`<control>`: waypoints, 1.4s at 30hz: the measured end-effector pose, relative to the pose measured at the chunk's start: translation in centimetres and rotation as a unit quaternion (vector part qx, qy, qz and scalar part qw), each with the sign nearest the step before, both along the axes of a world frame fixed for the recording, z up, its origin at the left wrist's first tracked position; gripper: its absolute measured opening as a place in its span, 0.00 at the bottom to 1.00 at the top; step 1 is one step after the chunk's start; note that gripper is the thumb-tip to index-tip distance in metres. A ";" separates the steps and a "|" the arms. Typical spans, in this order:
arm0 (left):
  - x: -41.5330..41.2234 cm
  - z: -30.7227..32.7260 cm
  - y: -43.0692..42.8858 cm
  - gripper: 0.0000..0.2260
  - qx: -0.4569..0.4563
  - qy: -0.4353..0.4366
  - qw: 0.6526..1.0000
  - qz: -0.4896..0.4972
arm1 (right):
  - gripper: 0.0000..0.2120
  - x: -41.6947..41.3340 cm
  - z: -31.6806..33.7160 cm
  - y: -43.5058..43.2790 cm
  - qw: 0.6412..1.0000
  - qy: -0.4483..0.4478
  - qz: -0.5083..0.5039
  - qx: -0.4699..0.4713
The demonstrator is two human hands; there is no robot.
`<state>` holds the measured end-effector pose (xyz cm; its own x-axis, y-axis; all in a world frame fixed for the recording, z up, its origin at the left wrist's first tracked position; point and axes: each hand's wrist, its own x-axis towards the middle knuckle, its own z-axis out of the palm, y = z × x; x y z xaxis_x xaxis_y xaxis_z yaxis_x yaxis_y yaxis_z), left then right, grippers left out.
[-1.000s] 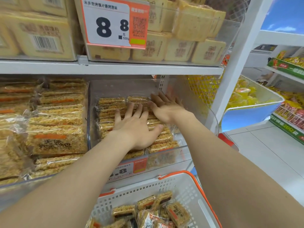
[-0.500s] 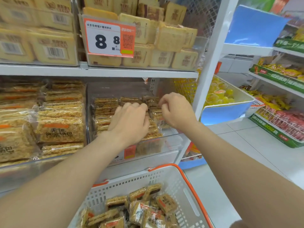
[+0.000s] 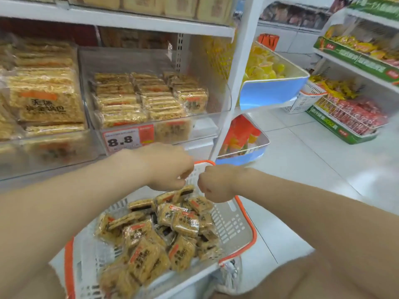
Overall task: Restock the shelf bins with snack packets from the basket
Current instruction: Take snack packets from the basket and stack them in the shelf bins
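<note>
basket (image 3: 229,223) runs lengthwise toward shelf (image 3: 151,20); packets (image 3: 185,223) lie jumbled

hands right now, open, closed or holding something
Left hand: fingers curled above the packets; a grip cannot be told.
Right hand: closed, nothing visible in it.

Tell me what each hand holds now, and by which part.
Cannot be told. The left hand and right hand are curled above the snack packets in the basket, palms hidden; nothing shows in either.

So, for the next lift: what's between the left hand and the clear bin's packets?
Head view: the bin's clear front wall and its 8.8 price tag stand between left hand and packets.
</note>
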<state>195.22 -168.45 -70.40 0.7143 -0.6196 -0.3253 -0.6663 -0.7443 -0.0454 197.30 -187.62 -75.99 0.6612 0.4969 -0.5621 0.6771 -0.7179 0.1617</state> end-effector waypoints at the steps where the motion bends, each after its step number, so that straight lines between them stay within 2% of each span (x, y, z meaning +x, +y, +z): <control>1: 0.0 -1.3 -0.3 0.09 0.027 0.033 0.999 0.008 | 0.09 -0.5 -1.9 0.2 0.998 0.029 0.004 -0.047; 4: 0.2 -4.8 -1.1 0.12 0.102 0.081 0.991 0.029 | 0.10 -1.9 -7.0 1.2 0.991 0.065 0.042 -0.106; 8: 0.6 -7.4 -1.6 0.08 0.156 0.094 0.982 0.043 | 0.04 -1.7 -10.6 3.0 0.989 0.073 0.058 -0.117; 11: 1.6 -8.9 -1.6 0.11 0.181 0.091 0.978 0.048 | 0.10 0.2 -13.2 3.6 0.993 0.059 0.018 -0.099; 15: 2.7 -9.7 -1.2 0.12 0.176 0.090 0.979 0.046 | 0.20 0.8 -16.5 4.2 0.987 0.094 -0.095 -0.088; 17: 3.1 -9.8 -0.8 0.10 0.178 0.093 0.978 0.048 | 0.22 -0.3 -18.6 4.3 0.980 0.107 -0.137 -0.096; 19: 3.4 -9.9 -0.3 0.07 0.181 0.096 0.978 0.049 | 0.26 -1.9 -20.6 4.1 0.982 0.078 -0.143 -0.095; 23: 3.9 -10.2 0.6 0.12 0.190 0.101 0.975 0.057 | 0.48 -3.5 -22.4 3.8 0.991 -0.004 -0.130 -0.041; 25: 3.9 -10.2 0.8 0.13 0.195 0.098 0.974 0.063 | 0.51 -3.3 -21.7 3.8 0.991 0.012 -0.136 0.002; 28: 3.8 -9.5 0.9 0.15 0.194 0.110 0.972 0.076 | 0.48 -2.8 -18.8 4.2 0.984 0.023 -0.144 0.099; 30: 3.7 -8.4 1.1 0.16 0.175 0.119 0.973 0.090 | 0.43 -2.4 -16.7 4.5 0.970 0.035 -0.149 0.191; 33: 3.5 -6.4 1.6 0.17 0.140 0.112 0.978 0.108 | 0.41 -2.0 -13.3 5.2 0.937 0.044 -0.162 0.306; 38: 2.7 -3.6 2.7 0.11 0.099 0.097 0.979 0.146 | 0.29 -1.7 -6.8 5.1 0.918 -0.092 -0.079 0.377; 40: 2.3 -1.7 3.1 0.09 0.046 0.102 0.981 0.158 | 0.29 -1.7 -4.2 4.4 0.917 -0.159 -0.018 0.365; 42: 1.7 0.6 3.4 0.12 -0.054 0.112 0.979 0.163 | 0.34 -1.4 -1.9 3.6 0.917 -0.208 0.027 0.340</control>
